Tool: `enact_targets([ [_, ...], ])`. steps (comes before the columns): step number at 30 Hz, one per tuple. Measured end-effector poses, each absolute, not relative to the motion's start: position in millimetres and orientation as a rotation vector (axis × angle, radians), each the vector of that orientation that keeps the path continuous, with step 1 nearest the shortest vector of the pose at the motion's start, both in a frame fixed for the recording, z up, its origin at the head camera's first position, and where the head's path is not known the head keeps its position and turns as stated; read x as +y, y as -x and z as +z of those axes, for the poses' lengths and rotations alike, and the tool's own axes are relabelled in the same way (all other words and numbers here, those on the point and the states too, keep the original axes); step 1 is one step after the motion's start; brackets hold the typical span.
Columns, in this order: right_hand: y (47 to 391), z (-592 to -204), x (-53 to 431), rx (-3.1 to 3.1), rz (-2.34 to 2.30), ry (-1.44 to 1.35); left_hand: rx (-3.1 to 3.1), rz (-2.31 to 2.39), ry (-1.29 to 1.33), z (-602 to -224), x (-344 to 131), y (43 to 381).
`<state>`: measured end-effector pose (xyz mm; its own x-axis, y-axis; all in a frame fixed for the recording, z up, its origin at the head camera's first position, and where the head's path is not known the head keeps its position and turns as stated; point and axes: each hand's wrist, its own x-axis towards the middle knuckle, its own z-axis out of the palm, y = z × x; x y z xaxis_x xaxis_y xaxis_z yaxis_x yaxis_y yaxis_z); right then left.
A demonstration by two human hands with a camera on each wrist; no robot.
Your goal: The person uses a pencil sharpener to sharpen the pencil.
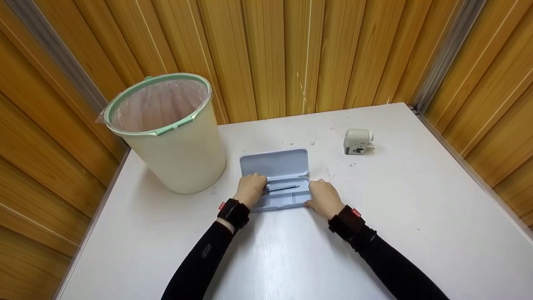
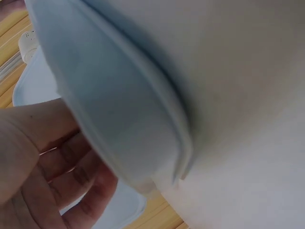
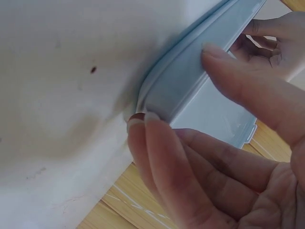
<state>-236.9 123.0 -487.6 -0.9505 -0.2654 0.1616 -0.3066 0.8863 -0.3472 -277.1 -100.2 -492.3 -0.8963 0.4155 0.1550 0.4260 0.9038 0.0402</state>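
A light blue pencil case (image 1: 283, 202) lies on the table with its lid (image 1: 275, 163) folded back. My left hand (image 1: 250, 189) reaches over the case's left part, fingers curled at the end of a dark, slim pen (image 1: 285, 188). The pen's other end points right, along the rear compartment. In the left wrist view the left hand (image 2: 52, 167) bends its fingers inside the case wall (image 2: 128, 100); no pen shows there. At the right end, my right hand (image 1: 325, 198) grips the case, thumb (image 3: 217, 52) on its side and fingertips at a corner.
A cream bin (image 1: 187, 158) with a green rim and clear liner stands at the left. A small grey-white device (image 1: 357, 141) sits toward the back right of the white table (image 1: 395, 258). Wood-patterned panels (image 1: 291, 58) rise behind.
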Motion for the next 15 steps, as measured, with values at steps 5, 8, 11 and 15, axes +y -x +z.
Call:
enact_targets([
  [5,237,-487,123,-2.947,0.582,-0.443,-2.941,-0.126,0.669,-489,-104,274],
  [8,237,-487,123,-2.950,0.579,-0.444,-2.947,-0.173,0.654,-483,-106,273],
  [11,237,-487,123,-2.946,0.562,-0.456,-2.930,-0.215,0.632,-475,-107,271],
  [15,236,-487,124,-2.929,0.552,-0.471,-2.856,-0.242,0.627,-461,-108,268],
])
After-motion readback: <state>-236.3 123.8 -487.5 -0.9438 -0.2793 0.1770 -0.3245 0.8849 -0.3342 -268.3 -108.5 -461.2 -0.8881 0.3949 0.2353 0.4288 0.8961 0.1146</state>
